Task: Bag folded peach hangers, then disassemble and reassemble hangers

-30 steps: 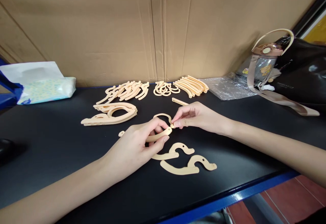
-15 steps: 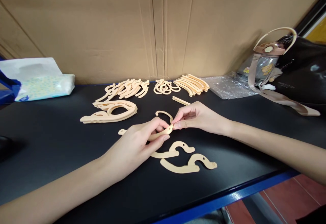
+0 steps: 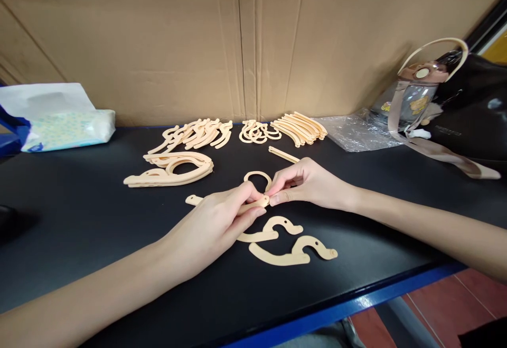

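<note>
My left hand (image 3: 216,216) pinches a curved beige plastic hanger arm (image 3: 253,204) between thumb and fingers. Its tip meets the fingertips of my right hand (image 3: 303,181), which are closed on the base of a beige hanger hook (image 3: 258,175). The joint between the two parts is mostly covered by fingers. Two joined pairs of hanger arms lie on the black tabletop just in front: a nearer pair (image 3: 279,258) and a farther pair (image 3: 283,225), partly behind my left hand. A small end of another beige piece (image 3: 193,200) shows beyond my left knuckles.
Folded hangers (image 3: 170,174) are stacked at left. Behind lie piles of curved arms (image 3: 198,134), hooks (image 3: 257,131) and straighter arms (image 3: 299,129); one single arm (image 3: 283,153) lies apart. A tissue pack (image 3: 71,126), plastic bag (image 3: 352,131), water bottle (image 3: 420,94) and black bag (image 3: 471,121) stand around.
The hook has turned, so its curve now shows as a rounder loop above the fingers. The arm's tip and the hook's base are closer together. Both hands stay nearly in place.
</note>
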`<move>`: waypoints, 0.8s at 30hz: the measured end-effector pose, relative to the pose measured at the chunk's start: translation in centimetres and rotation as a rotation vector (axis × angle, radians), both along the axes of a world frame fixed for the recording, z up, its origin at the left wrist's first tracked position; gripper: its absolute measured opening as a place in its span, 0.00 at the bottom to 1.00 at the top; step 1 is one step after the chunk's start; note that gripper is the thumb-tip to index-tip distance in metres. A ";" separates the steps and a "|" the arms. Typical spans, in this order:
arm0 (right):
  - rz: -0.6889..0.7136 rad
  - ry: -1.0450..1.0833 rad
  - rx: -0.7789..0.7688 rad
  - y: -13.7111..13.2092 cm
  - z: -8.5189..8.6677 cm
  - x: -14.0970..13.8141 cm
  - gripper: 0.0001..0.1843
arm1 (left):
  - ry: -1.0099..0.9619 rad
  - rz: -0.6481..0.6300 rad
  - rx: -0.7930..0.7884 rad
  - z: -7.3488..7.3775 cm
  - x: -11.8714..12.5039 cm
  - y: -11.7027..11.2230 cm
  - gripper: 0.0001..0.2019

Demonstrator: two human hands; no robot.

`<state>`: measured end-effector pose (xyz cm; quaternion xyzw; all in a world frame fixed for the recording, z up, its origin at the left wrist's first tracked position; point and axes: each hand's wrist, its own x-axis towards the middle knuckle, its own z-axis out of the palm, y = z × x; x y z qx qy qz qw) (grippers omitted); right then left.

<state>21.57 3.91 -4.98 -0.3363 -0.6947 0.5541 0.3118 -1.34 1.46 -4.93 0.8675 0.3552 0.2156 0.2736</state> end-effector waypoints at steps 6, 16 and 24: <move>-0.040 0.001 0.046 0.0 0.2 -0.2 0.13 | 0.014 0.024 -0.024 0.2 0.0 0.2 0.07; 0.049 -0.215 0.395 -0.8 0.9 0.2 0.09 | 0.085 0.201 -0.040 1.1 0.0 0.4 0.10; -0.049 -0.441 0.717 0.6 2.2 1.9 0.09 | -0.045 0.208 -0.238 0.9 -0.5 1.3 0.17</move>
